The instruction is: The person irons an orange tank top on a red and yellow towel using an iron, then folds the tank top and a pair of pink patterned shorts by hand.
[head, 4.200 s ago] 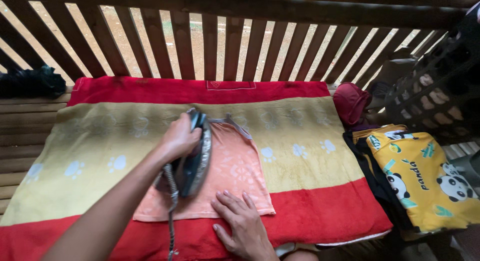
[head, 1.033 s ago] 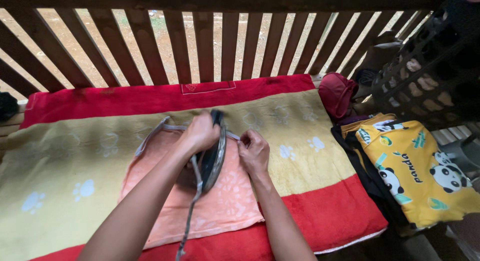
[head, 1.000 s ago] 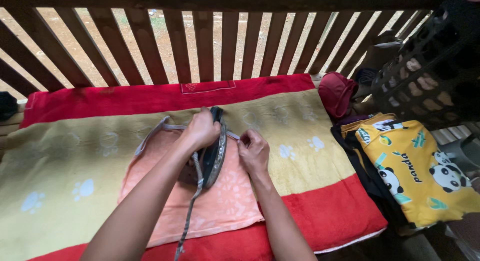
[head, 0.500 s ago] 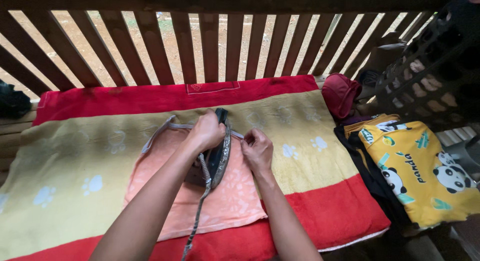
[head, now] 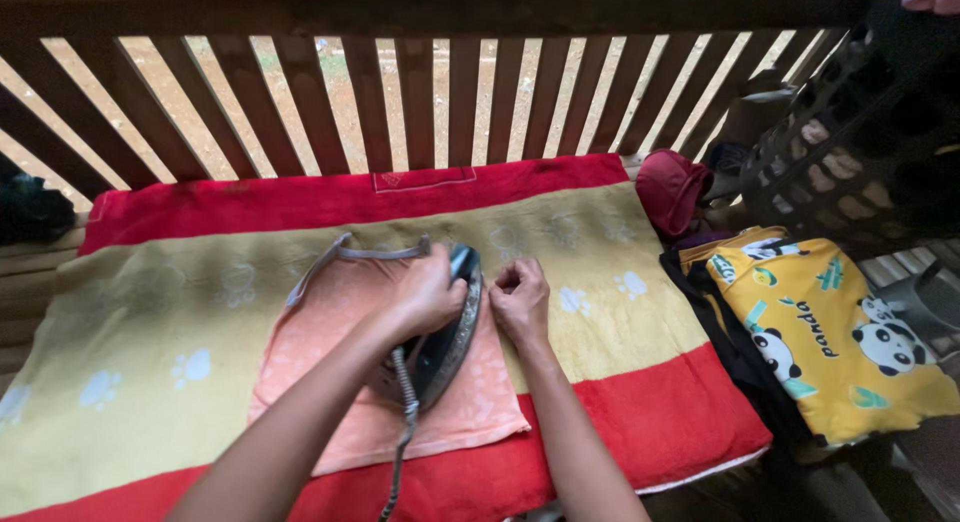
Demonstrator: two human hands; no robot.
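Observation:
A small peach-orange garment with grey straps lies flat on a red and yellow towel spread over a wooden bench. My left hand grips the handle of a dark electric iron, which rests on the garment's upper right part with its cord trailing toward me. Just to the right, my right hand pinches the garment's top right corner, fingers closed on the cloth.
A wooden slat railing runs along the far side. To the right lie a yellow garment with a panda print on dark clothes, a maroon cloth bundle, and a dark perforated laundry basket. A black item sits at far left.
The iron in my left hand has shifted right and toward me along the garment's upper edge. My right hand stays pinched at the top right corner.

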